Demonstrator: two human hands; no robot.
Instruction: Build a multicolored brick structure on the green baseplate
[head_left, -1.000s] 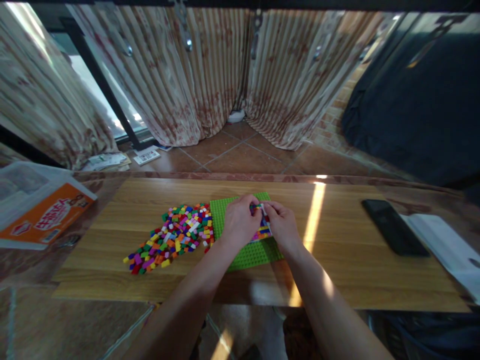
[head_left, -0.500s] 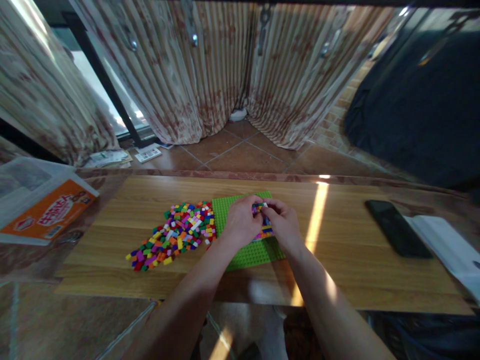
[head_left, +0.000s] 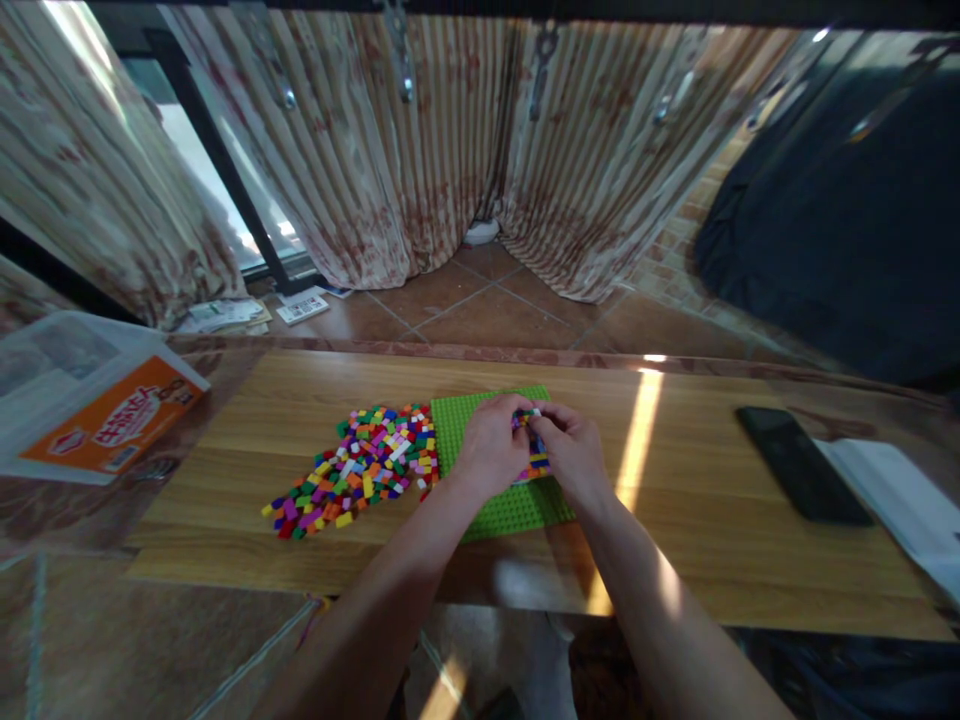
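Observation:
On the green studded baseplate (head_left: 517, 515) stands a small many-coloured structure of toy bricks (head_left: 538, 462), partly covered by my fingers. My left hand (head_left: 493, 440) is closed around its left and far side, thumb near the top row. From the right, my right hand (head_left: 576, 448) pinches at the same top edge, its thumb and forefinger by a white brick (head_left: 534, 412). The fingertips of both hands nearly meet there. Whether a loose brick sits between them is hidden. Left of the plate spreads a pile of loose toy bricks (head_left: 367, 455) in mixed colours.
A wooden table (head_left: 690, 560) carries everything. At its right end lie a black phone (head_left: 802, 465) and a white sheet-like object (head_left: 892, 500). A clear plastic box (head_left: 90, 400) with an orange label stands beyond the left end. Striped curtains (head_left: 450, 150) hang behind.
The whole view has shifted slightly, so things appear a little further right. Both hands stay at the brick structure with almost the same grip.

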